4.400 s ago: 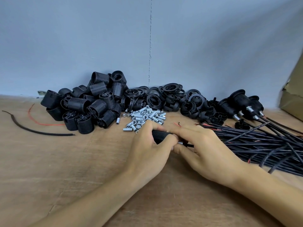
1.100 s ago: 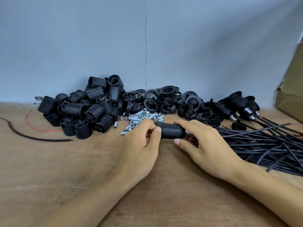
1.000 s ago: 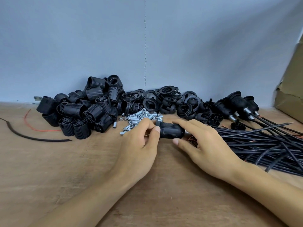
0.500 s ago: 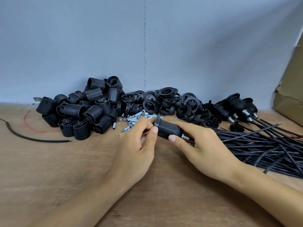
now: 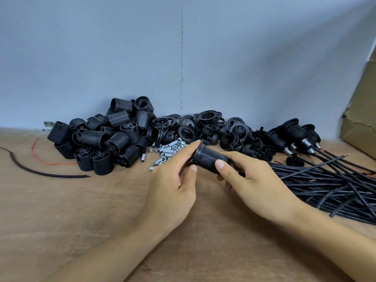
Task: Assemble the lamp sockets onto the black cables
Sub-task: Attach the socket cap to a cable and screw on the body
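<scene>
The left hand (image 5: 173,180) and right hand (image 5: 256,180) are bare, forearms (image 5: 97,253) likewise, with short, apparently unpainted nails.

One wide-angle camera, worn on the person's head, looks forward and slightly down across the wooden tabletop (image 5: 61,210) to the blue-grey wall (image 5: 101,58) at its far edge. It sits close: both forearms enter from the bottom edge, and the left hand (image 5: 173,184) and right hand (image 5: 258,180) meet on a lamp socket (image 5: 209,159) near the frame's middle. The wall's vertical seam (image 5: 181,58) stands just left of centre; a cardboard box (image 5: 362,119) cuts the right edge.
</scene>
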Available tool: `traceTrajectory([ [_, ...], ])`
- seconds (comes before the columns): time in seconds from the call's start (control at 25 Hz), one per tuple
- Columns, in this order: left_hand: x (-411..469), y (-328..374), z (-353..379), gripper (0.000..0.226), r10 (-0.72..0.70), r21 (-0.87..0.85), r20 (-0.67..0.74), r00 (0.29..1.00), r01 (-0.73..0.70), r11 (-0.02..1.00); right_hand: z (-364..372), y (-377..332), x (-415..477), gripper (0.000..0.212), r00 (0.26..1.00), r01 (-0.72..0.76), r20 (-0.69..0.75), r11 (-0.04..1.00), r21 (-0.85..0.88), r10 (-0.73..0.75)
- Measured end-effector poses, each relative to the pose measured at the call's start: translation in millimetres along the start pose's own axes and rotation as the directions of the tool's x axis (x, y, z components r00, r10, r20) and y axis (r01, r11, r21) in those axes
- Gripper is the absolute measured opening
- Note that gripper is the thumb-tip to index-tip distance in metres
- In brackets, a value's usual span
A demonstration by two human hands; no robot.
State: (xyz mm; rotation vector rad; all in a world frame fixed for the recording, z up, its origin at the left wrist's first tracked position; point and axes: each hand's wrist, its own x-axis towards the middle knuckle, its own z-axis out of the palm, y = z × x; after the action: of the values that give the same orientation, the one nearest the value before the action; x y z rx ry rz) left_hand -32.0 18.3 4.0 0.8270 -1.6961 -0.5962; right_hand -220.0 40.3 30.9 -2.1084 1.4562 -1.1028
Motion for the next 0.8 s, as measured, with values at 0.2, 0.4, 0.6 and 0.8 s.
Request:
traceTrajectory([
  [0.2, 1.0, 3.5, 0.7, 0.052, -0.009, -0.101, -0.015, 1.0, 0.008, 0.995, 0.0, 2.5, 0.1, 0.02, 0.999, -0.036, 0.023, 0.994, 0.099, 0.033],
  [0.4, -1.0, 5.8, 0.5, 0.044, 0.008, -0.148, 0.01, 1.0, -0.007, 0.989, -0.8, 2.4, 0.9, 0.019, 0.999, -0.048, 0.008, 0.984, 0.17, 0.047],
  [0.6, -2.9, 8.7, -0.3, 0.027, 0.031, -0.036, -0.047, 0.998, -0.033, 0.999, -2.8, 1.0, 2.7, 0.022, 0.998, -0.057, -0.019, 0.977, 0.207, 0.062],
  [0.8, -3.0, 8.3, 2.0, 0.009, -0.016, -0.037, -0.051, 0.999, 0.014, 0.999, -5.9, 0.2, 2.3, 0.022, 0.999, -0.032, -0.004, 0.985, 0.171, 0.034],
])
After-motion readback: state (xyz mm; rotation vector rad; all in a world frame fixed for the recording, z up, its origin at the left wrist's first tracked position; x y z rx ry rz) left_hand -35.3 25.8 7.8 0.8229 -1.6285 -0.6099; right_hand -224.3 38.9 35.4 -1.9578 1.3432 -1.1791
